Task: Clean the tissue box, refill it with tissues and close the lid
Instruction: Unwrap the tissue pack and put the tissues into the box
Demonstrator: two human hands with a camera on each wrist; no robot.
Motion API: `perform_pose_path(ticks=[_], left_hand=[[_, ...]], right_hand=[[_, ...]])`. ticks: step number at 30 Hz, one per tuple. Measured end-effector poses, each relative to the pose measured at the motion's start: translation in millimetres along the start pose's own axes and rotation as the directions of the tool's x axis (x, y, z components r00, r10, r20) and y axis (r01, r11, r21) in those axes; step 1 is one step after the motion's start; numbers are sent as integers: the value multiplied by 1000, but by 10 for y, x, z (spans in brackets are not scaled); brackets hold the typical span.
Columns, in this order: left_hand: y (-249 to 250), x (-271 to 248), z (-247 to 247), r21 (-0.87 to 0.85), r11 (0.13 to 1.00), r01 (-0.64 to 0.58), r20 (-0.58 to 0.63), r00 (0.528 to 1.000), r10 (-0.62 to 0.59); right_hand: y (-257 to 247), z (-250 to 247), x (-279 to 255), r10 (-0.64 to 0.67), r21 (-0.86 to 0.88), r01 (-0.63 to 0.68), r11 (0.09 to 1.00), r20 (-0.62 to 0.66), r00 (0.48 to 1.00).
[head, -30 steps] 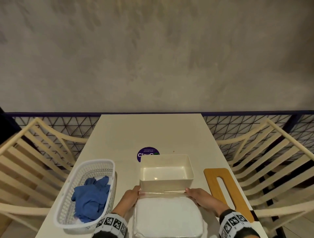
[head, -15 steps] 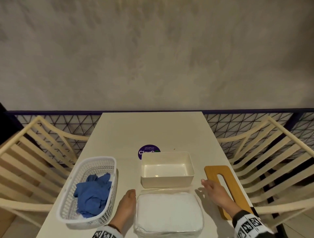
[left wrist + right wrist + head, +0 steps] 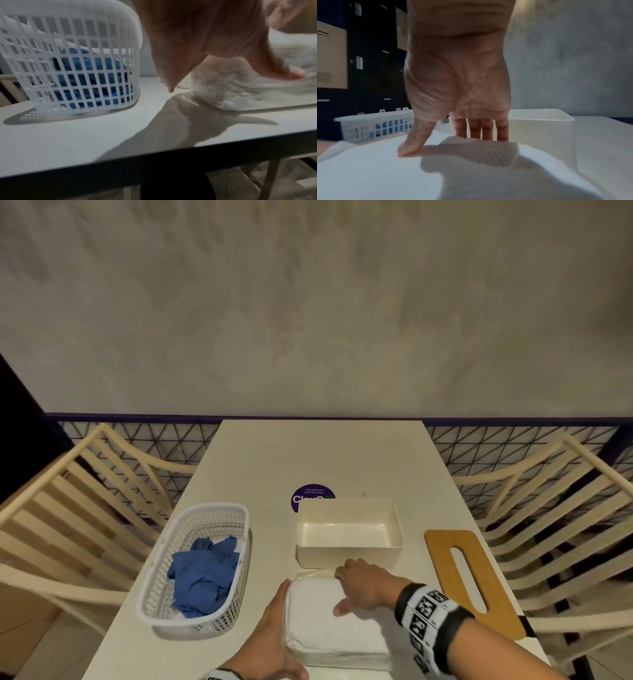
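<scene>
The empty cream tissue box point(image 3: 349, 554) stands open mid-table. Just in front of it lies a white tissue pack point(image 3: 329, 635) in clear wrap. My right hand point(image 3: 346, 590) holds the pack's far end, fingers hooked down over the far edge and thumb on top; the right wrist view shows this hand point(image 3: 445, 142) on the pack point(image 3: 385, 175). My left hand point(image 3: 274, 625) lies flat against the pack's left side, fingers straight. The wooden lid point(image 3: 442, 546) with its slot lies flat to the right.
A white mesh basket point(image 3: 236, 520) holding a blue cloth point(image 3: 205, 570) stands left of the pack, close to my left hand. A purple round sticker point(image 3: 308, 496) is behind the box. Slatted chairs flank the table. The near table edge point(image 3: 154, 159) runs just below my wrists.
My right hand left the pack's far right corner, swung out to the wooden lid, then came back onto the pack's far end. My left hand slid back along the pack's left side.
</scene>
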State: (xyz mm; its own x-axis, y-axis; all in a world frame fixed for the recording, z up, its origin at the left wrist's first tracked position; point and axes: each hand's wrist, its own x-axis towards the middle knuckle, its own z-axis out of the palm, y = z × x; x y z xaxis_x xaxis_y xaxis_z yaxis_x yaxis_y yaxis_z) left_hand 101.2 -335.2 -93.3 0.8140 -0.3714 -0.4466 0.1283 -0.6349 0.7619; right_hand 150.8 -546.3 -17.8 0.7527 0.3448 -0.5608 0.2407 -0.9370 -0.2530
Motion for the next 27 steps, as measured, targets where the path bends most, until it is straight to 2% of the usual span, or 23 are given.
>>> perform_pose_path(ticks=[3,6,9,14,18,20,23,25,27], left_hand=[[44,22,3,-40,998,-46,-44,998,44],[-23,62,28,-38,998,-47,-79,996,44],[-68,61,59,-33,997,-66,-115,991,62],[-37,53,98,-81,988,-134,-164,979,119],[-91,91,126,-152,983,-101,-146,986,79],[-281,249,149,-241,969,-50,-128,992,19],[-139,171,103,-236,971,-22,-169,985,-19],[5,82,116,-155,986,-58,-140,989,36],[88,36,126,-126,983,-132,-168,980,110]], right_hand=[[7,-100,64,22,83,-34,996,146,989],[21,-198,46,26,118,-49,992,194,981],[23,-222,70,40,111,-64,992,206,978],[-22,-83,56,49,130,-66,989,130,990],[4,-24,-19,42,226,-62,972,90,995],[4,-41,6,33,219,-47,974,68,997],[-46,-64,57,40,134,-54,989,110,993],[-67,-95,58,42,124,-63,990,165,985],[-61,-137,53,33,141,-64,988,213,976]])
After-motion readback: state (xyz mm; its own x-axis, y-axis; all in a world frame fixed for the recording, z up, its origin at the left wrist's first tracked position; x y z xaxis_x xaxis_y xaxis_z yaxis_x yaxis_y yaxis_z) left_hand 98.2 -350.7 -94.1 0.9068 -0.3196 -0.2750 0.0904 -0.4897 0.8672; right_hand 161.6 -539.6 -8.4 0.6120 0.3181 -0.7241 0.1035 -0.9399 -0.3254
